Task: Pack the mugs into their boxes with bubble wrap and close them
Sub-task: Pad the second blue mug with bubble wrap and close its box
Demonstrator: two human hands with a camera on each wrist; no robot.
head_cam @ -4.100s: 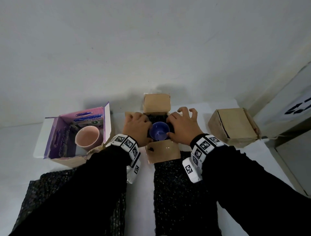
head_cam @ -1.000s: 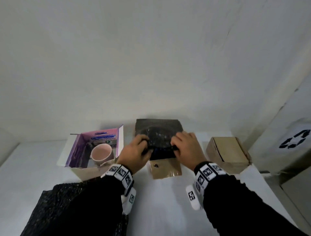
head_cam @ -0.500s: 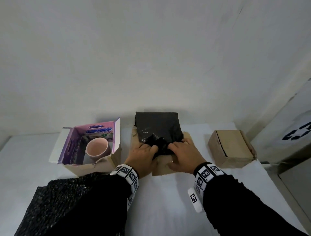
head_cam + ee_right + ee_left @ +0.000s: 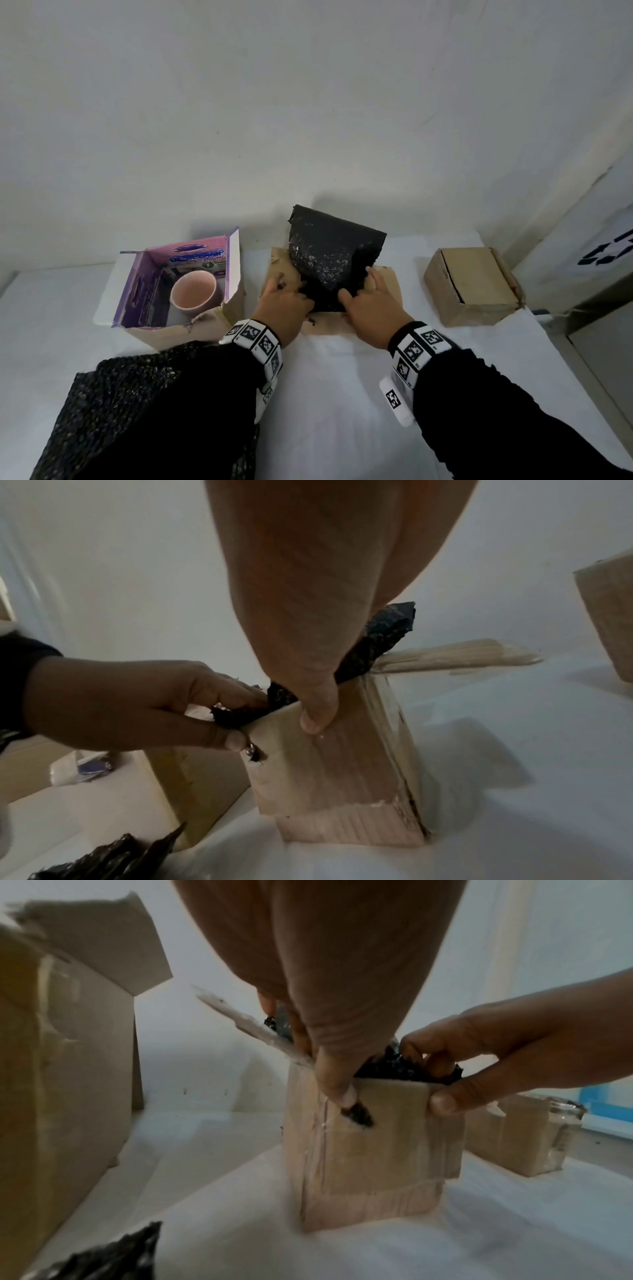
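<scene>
Nearest to me, a second sheet of black bubble wrap (image 4: 130, 404) lies on the white table (image 4: 335, 394) under my left sleeve, limp and crinkly; I judge it light and easy to snag.

Just past it, both hands work at the open middle box (image 4: 373, 1150). My left hand (image 4: 286, 310) has its thumb down the box's near outer wall and its fingers curled inside over the rim, pinching wall and wrap together. My right hand (image 4: 371, 317) does the same from its side, thumb on the outside, fingers tucked into the black bubble wrap sheet (image 4: 329, 260). That sheet is half stuffed in; its far part rises above the box in a loose curl. I cannot see a mug under it.

From the look of it, the wrap is soft and springy and will want to pop back out, so I would press it down at the centre and corners, not tug at the edge. The cardboard flaps (image 4: 455, 656) look thin and bendable; take them near the fold.

Further left, the pink mug (image 4: 194, 293) stands in the purple-lined box (image 4: 147, 274), unwrapped; I take it for fragile ceramic, best held round the body. Far right sits a closed box (image 4: 474, 286).
</scene>
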